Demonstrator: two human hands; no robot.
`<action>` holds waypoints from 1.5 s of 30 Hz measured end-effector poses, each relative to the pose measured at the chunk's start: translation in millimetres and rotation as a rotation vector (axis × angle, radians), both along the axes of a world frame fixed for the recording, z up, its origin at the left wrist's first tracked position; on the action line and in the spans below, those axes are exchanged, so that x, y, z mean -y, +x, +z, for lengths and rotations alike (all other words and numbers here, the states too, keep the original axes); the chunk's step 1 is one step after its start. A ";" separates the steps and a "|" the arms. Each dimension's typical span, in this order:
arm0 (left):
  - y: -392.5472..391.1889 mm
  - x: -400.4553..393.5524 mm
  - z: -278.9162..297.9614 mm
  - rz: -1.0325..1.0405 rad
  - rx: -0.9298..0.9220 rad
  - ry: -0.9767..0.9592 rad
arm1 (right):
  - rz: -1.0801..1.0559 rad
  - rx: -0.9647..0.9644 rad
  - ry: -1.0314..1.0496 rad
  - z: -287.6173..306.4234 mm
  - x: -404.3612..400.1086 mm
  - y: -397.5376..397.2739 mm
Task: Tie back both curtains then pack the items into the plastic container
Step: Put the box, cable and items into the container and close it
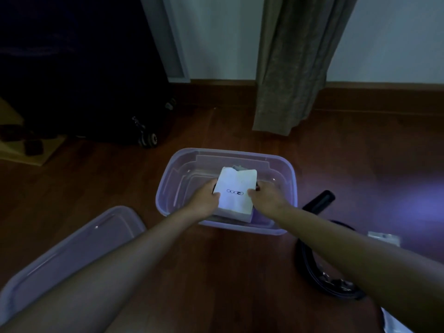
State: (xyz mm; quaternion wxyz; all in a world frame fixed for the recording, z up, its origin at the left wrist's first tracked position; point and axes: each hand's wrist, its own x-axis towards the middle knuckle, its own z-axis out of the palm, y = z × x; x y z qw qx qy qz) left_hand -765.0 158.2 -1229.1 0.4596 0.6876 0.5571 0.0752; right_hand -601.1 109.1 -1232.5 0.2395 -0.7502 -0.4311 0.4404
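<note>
2 bare forearms reach into view, the left hand (204,199) and right hand (269,197) apparently without rings, watches or sleeves in this dim light.

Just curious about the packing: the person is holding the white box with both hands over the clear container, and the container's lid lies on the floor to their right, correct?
Not quite. The head view shows the lid on their left; the rest holds.
</note>
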 end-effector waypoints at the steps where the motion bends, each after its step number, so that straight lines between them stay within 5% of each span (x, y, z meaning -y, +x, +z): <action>1: -1.1 -2.4 -0.4 0.013 -0.002 0.034 | -0.019 -0.002 0.000 -1.4 -1.6 0.0; 6: -35.7 -32.0 6.2 0.210 -0.179 0.581 | -0.094 -0.011 -0.017 -2.0 -12.0 -9.2; 11: -77.3 -48.9 6.8 0.414 -0.195 0.252 | -0.126 -0.046 -0.010 0.1 -33.6 -35.5; 25: -87.0 -42.0 -0.2 0.369 -0.164 0.184 | -0.122 -0.294 -0.020 14.6 -50.3 -75.9; 29: -68.9 -35.9 12.0 0.408 -0.239 0.395 | -0.015 -0.437 0.043 55.7 -7.9 -26.6; 32: -34.1 -25.8 32.0 0.246 -0.121 0.683 | -0.107 -0.459 0.128 74.2 30.0 33.6; 34: 3.8 -15.8 46.4 0.115 -0.013 0.778 | -0.243 -0.360 0.196 76.2 55.8 74.1; 36: 48.9 0.2 55.3 -0.040 0.045 0.788 | -0.293 -0.045 0.208 62.3 79.4 113.6; 39: 108.4 38.6 54.4 -0.326 0.135 0.752 | -0.094 0.425 0.010 40.3 113.0 147.6; 45: 143.7 116.9 23.2 -0.805 -0.184 0.655 | 0.123 0.647 -0.151 4.7 144.2 154.6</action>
